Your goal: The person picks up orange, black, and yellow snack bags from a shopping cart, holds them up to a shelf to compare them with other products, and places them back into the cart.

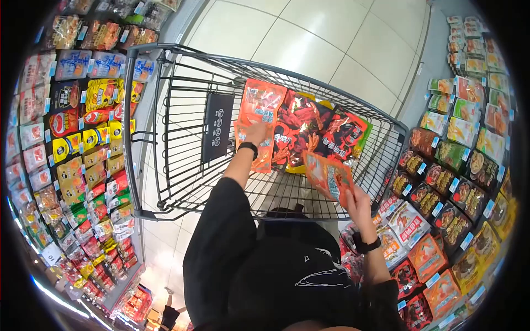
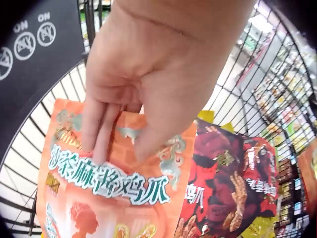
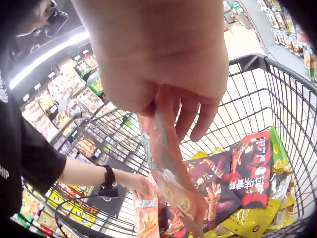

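In the head view my left hand (image 1: 255, 134) lies over an orange package (image 1: 264, 151) in the cart, beside a red-orange one (image 1: 264, 95). The left wrist view has this hand (image 2: 148, 74) with fingers and thumb spread on the orange package's (image 2: 109, 181) printed front. My right hand (image 1: 360, 207) grips another orange package (image 1: 329, 175) by one end, tilted above the cart's near side; in the right wrist view that hand (image 3: 166, 64) pinches the package (image 3: 171, 158) edge-on. Dark red packages (image 1: 298, 129) lie between the two hands.
The black wire cart (image 1: 259, 66) has a dark panel (image 1: 218, 127) at its left end. Shelves of packaged food stand at the left (image 1: 66, 140) and right (image 1: 452, 182). Beyond the cart is a pale tiled floor (image 1: 309, 33). Part of another person (image 1: 170, 314) shows at the bottom left.
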`<state>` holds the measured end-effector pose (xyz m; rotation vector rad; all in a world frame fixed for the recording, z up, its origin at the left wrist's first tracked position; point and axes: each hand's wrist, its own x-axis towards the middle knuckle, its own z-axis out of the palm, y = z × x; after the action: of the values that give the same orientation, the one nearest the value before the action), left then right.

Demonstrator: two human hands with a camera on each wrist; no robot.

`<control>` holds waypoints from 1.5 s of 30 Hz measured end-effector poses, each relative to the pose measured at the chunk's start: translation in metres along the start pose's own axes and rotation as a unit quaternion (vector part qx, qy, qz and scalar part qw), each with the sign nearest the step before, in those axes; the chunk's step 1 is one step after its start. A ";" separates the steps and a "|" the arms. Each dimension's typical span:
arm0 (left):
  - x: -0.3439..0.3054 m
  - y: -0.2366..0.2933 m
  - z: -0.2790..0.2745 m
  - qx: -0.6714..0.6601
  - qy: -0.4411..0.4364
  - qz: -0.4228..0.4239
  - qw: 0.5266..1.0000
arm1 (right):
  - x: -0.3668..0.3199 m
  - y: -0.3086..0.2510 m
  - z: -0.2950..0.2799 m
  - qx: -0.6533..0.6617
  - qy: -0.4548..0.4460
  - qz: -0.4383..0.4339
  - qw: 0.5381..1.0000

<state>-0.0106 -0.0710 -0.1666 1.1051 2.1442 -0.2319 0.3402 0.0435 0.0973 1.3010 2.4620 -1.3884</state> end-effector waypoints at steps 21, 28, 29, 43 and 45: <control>-0.405 0.301 -0.222 -0.129 0.296 0.510 0.797 | -0.315 0.046 -0.135 0.345 0.522 -0.042 0.779; -0.497 0.456 -0.176 -0.073 0.236 0.676 0.695 | -0.478 0.082 -0.163 0.149 0.633 -0.008 0.760; -0.510 0.479 -0.169 -0.067 0.211 0.718 0.660 | -0.498 0.082 -0.168 0.126 0.609 0.027 0.783; -0.593 0.704 -0.064 -0.001 -0.031 0.925 0.378 | -0.599 0.059 -0.236 -0.242 0.683 0.154 0.672; -0.598 0.728 -0.054 -0.015 -0.074 0.935 0.347 | -0.602 0.064 -0.247 -0.284 0.639 0.181 0.691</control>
<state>0.7552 0.0182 0.3776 2.4493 -0.3666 0.7476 0.8608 -0.1526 0.4401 2.7944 2.3804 0.7305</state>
